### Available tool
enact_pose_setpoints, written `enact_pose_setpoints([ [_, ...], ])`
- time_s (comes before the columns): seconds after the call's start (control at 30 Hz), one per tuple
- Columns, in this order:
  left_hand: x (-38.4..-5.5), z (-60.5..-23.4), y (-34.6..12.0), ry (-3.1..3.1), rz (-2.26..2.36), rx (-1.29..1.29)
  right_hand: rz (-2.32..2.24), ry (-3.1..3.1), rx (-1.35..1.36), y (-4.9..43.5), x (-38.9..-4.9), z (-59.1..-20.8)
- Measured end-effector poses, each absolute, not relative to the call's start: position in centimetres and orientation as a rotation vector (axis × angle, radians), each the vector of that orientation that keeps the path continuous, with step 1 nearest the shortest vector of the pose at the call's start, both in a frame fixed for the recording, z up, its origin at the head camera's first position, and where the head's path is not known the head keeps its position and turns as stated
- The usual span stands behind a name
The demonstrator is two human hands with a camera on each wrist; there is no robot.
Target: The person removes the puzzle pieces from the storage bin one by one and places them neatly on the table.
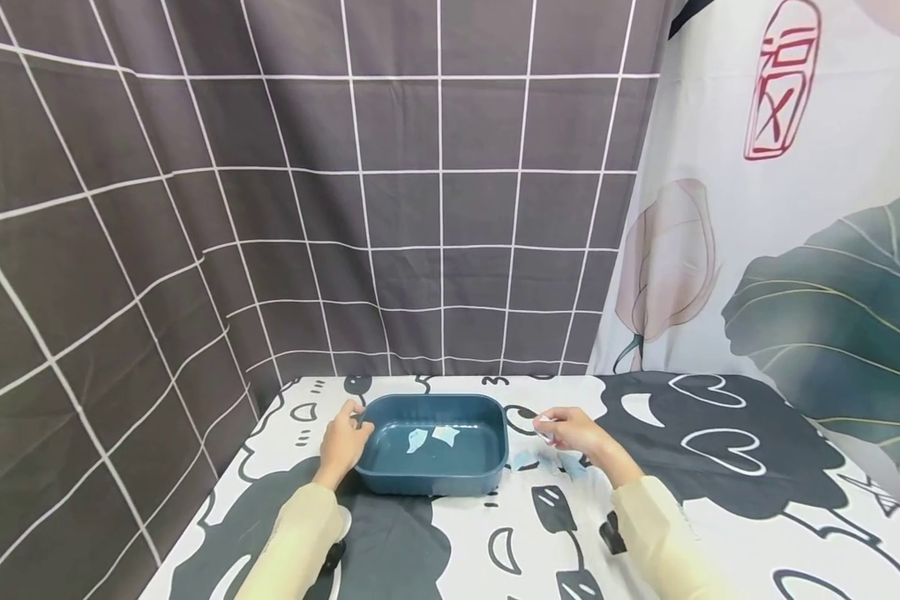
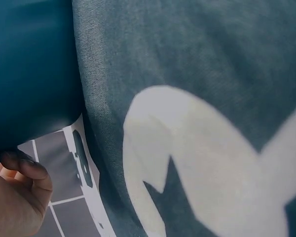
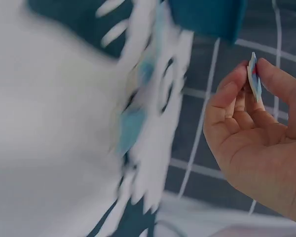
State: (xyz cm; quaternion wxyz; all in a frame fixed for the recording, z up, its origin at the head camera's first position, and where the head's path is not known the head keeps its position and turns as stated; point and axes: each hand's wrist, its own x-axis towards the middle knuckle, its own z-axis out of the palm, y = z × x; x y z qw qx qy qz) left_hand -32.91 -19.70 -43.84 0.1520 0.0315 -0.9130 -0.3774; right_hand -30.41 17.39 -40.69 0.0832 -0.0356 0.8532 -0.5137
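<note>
A dark blue rectangular bin [image 1: 431, 484] stands upright on the cloth-covered table. My left hand [image 1: 342, 444] grips its left rim, with the thumb on the inner side. In the left wrist view, the curled fingers [image 2: 32, 170] touch the bin's edge. Two small, pale blue flat pieces, one [image 1: 417, 439] left of the other [image 1: 446, 434], lie on the bin floor. To the right of the bin, my right hand [image 1: 576, 433] pinches a thin flat piece [image 3: 253, 76] edge-on between thumb and fingertips. It shows light blue with a bit of red.
More pale blue pieces [image 1: 523, 460] lie on the cloth between the bin and my right forearm, one [image 1: 572, 465] close under the wrist. The tablecloth [image 1: 487, 533] has a black-and-white cartoon print. A grey grid curtain [image 1: 397, 208] hangs behind and at left; a floral one [image 1: 675, 250] hangs at right.
</note>
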Motion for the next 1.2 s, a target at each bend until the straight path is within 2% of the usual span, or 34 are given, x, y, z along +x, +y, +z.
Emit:
enact_pose_setpoints([
  [0.4,-32.7,-43.4,-20.3,-2.631,-1.067,0.084,-1.439,2.649,0.186,21.5,-29.7,-43.6],
  [0.97,-32.9,-43.6,-20.0,-2.627,-1.093,0.083,-1.209,2.809,0.151,23.8,-29.0,-44.0],
  [1.2,-32.8,-43.6,-19.8,-2.616,-1.099,0.092,-1.171,2.928,0.222,23.4,-28.6,-43.0],
])
